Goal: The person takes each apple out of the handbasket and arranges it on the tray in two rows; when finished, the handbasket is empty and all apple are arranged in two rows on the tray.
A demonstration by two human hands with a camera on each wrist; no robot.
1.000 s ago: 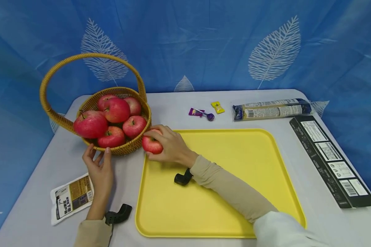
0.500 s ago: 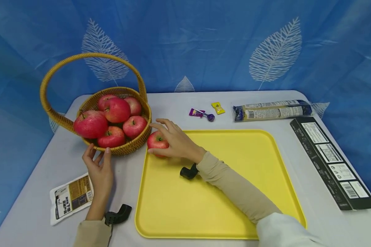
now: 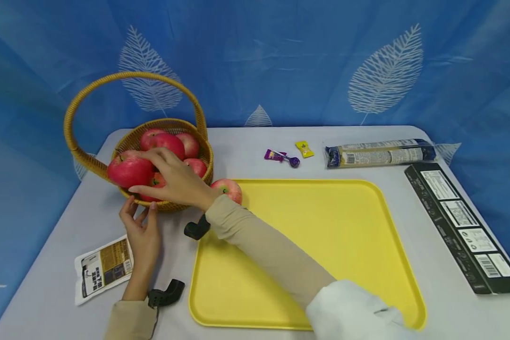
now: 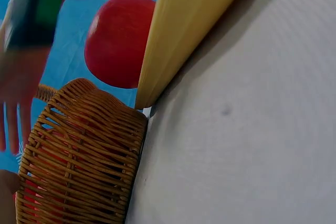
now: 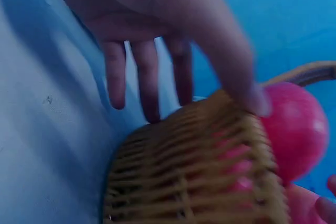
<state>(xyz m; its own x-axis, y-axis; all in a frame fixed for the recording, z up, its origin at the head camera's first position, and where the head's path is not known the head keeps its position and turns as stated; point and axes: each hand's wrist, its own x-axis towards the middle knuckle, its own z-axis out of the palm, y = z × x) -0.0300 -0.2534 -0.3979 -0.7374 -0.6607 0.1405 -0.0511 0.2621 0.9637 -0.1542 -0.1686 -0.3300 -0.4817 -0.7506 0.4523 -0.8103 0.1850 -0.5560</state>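
A wicker basket (image 3: 209, 153) full of red apples stands at the left, its handle upright. My left hand (image 3: 141, 241) rests at the basket's front rim; in the right wrist view its thumb touches the rim and its straight fingers hang along the outer wall. My right hand (image 3: 180, 182) reaches over the basket, thumb and fingers spread beside a large apple (image 3: 129, 170) at the left side. Several other apples are partly hidden behind it. A single apple (image 3: 228, 188) sits at the back left corner of a yellow tray (image 3: 306, 255).
A white and brown food packet (image 3: 106, 267) lies left of my left forearm. Behind the tray are a lollipop (image 3: 294, 162), a purple wrapper and a yellow candy (image 3: 304, 148). A long noodle-like packet (image 3: 380, 153) and a black box (image 3: 463, 226) lie at the right.
My right hand has let go of the apple at the tray's corner and moved left over the basket. My left hand stays at the rim. The head view has shifted slightly.
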